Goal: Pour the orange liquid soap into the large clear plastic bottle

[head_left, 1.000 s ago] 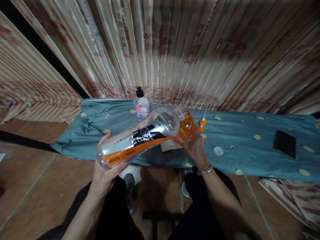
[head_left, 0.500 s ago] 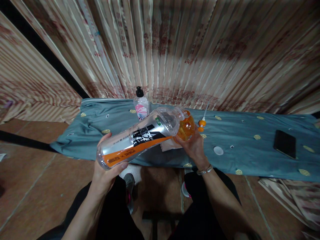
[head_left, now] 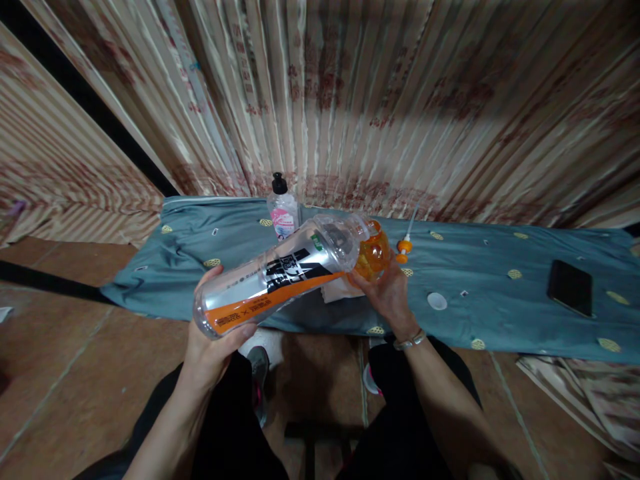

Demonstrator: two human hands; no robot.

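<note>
My left hand (head_left: 213, 347) is wrapped round the base of a large clear plastic drink bottle (head_left: 280, 273) with a silver and orange label. The bottle is tilted, its neck lower-angled toward the right and meeting the top of an orange see-through bottle (head_left: 373, 257). Around that orange bottle my right hand (head_left: 387, 293) is closed, a metal band at the wrist. Just right of it an orange spray or pump head (head_left: 403, 250) with a thin tube lies on the cloth. How much liquid is in either bottle I cannot make out.
Behind the large bottle stands a clear pump bottle (head_left: 283, 213) with a black top and pink label. A white round cap (head_left: 437, 301) and a black phone-like object (head_left: 570, 288) lie to the right on the blue-green cloth (head_left: 490, 287). A pleated curtain (head_left: 350, 100) hangs behind.
</note>
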